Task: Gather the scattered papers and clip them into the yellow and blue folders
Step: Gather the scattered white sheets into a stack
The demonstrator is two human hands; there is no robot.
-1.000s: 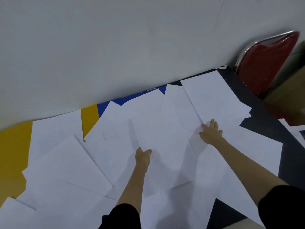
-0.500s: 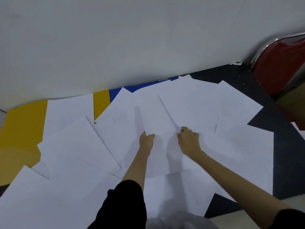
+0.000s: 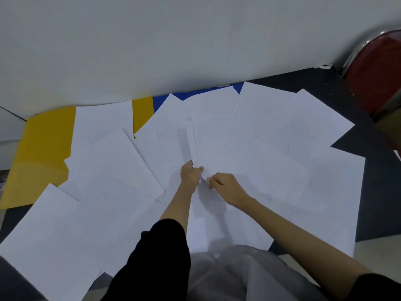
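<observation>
Several white sheets of paper (image 3: 112, 161) lie fanned across a black table (image 3: 377, 192). A yellow folder (image 3: 43, 153) shows at the left, mostly under sheets. Only a thin strip of the blue folder (image 3: 195, 94) shows at the back by the wall. My left hand (image 3: 191, 175) grips the near edge of a small stack of sheets (image 3: 219, 153) in the middle. My right hand (image 3: 225, 186) lies just right of it, fingers curled, pinching the sheets at the same spot. Both forearms reach in from the bottom of the view.
A white wall (image 3: 195, 40) rises right behind the table. A red chair with a chrome frame (image 3: 379, 68) stands at the back right. My grey trousers (image 3: 238, 276) show below the table's near edge. Bare black table is visible at the right.
My right hand has drawn leftward across the sheets from the far right pile to meet my left hand, dragging sheets together. The left hand has stayed on its stack.
</observation>
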